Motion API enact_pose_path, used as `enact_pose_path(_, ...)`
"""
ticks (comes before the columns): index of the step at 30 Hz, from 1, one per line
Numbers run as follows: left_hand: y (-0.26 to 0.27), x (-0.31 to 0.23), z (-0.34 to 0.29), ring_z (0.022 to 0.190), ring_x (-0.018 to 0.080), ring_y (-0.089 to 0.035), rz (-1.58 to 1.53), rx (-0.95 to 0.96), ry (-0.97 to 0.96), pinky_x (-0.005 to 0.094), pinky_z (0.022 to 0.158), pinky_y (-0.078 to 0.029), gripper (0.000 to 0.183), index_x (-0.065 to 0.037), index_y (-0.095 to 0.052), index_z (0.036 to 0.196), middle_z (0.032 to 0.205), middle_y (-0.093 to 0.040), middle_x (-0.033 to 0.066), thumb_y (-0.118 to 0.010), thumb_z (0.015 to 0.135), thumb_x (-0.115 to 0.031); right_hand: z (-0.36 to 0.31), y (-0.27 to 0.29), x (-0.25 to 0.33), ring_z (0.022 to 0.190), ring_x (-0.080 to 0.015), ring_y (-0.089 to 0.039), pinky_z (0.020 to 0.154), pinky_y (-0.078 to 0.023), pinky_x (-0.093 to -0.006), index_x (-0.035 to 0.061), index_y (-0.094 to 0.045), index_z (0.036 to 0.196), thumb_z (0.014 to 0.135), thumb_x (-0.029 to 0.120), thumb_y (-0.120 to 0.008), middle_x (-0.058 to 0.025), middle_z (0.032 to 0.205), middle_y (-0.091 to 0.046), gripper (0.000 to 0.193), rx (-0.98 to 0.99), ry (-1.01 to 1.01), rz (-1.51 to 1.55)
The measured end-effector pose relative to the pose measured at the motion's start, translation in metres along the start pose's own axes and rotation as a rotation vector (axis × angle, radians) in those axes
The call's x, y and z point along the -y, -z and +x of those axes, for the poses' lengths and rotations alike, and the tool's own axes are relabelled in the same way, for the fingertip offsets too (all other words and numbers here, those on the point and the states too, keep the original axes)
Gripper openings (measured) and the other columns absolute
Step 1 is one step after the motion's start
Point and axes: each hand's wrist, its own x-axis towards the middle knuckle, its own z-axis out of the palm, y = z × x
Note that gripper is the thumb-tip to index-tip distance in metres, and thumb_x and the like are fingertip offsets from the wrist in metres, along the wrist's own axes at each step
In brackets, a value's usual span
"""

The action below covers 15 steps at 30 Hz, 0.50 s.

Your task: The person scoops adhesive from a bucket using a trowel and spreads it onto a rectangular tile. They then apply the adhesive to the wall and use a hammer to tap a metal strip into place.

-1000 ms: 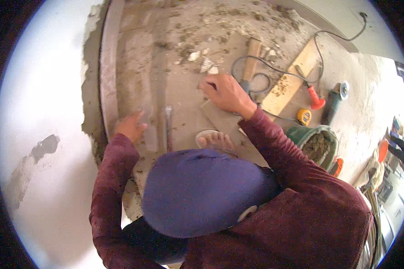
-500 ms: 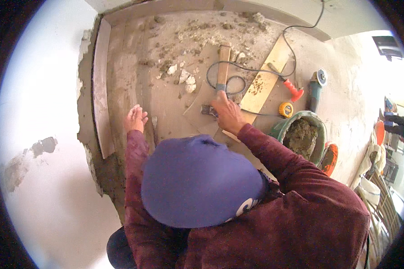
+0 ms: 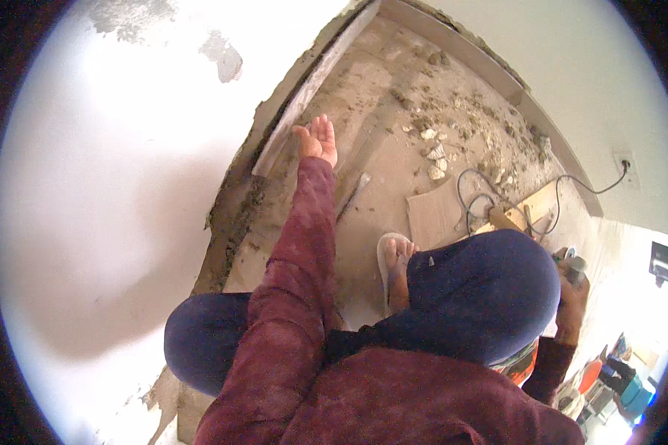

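My left hand (image 3: 320,142) is raised over the floor with palm up and fingers stretched out, holding nothing. It is beside the near end of a narrow skirting strip (image 3: 274,148) along the left wall. My right hand (image 3: 573,297) is at the far right beyond my raised knee, its fingers curled round a dark grey, round-ended tool (image 3: 574,268). My knee hides part of that hand, and the tool's kind cannot be made out. A short brown piece of wood (image 3: 503,219) shows beside the knee, with a yellowish board (image 3: 538,202) near it.
Mortar crumbs and white rubble (image 3: 437,163) litter the floor. A cut tile piece (image 3: 430,211) and a thin pointed tool (image 3: 355,194) are nearer me. A black cable (image 3: 564,182) runs from a wall socket (image 3: 626,165) into loops. My sandalled foot (image 3: 395,271) stands mid-floor.
The view has swung round, and my knees now show. My right hand has left the wooden-handled hammer's spot for the far right. My left hand has turned palm up, fingers straighter.
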Motion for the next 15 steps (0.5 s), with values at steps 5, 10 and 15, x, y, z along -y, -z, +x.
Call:
enact_pose_path(5,-0.018,0.004,-0.004,0.12,0.0245,-0.04,-0.234,0.055,-0.023,0.0337,0.098,-0.041,0.084,0.002,-0.015,0.135,0.137,-0.03,0.0102,-0.043,0.08,-0.054,0.021,-0.036,0.001,0.073,-0.0135,-0.052,0.053,-0.041,-0.0214,0.0048,-0.053,0.098,0.077,0.017,-0.06,-0.0088,0.093,-0.055,0.025,-0.079,0.126,0.904)
enact_pose_path(10,-0.023,0.004,0.013,0.127,0.0244,-0.031,-0.291,0.153,-0.1,0.0386,0.103,-0.033,0.084,-0.005,-0.011,0.137,0.142,-0.021,0.0055,-0.041,0.079,-0.057,0.11,-0.173,-0.004,0.065,-0.018,-0.047,0.058,-0.042,-0.031,0.0051,-0.053,0.095,0.073,0.014,-0.056,-0.0069,0.087,-0.055,0.023,0.259,-0.197,1.225)
enact_pose_path(15,-0.035,0.005,0.007,0.131,0.0229,-0.022,-0.3,0.24,-0.023,0.0413,0.106,-0.025,0.08,-0.009,-0.007,0.139,0.145,-0.014,0.0001,-0.03,0.082,-0.06,0.146,-0.289,0.031,0.056,-0.0161,-0.044,0.053,-0.042,-0.0318,0.0055,-0.049,0.087,0.072,0.01,-0.053,-0.0069,0.081,-0.052,0.016,0.381,-0.419,1.394)
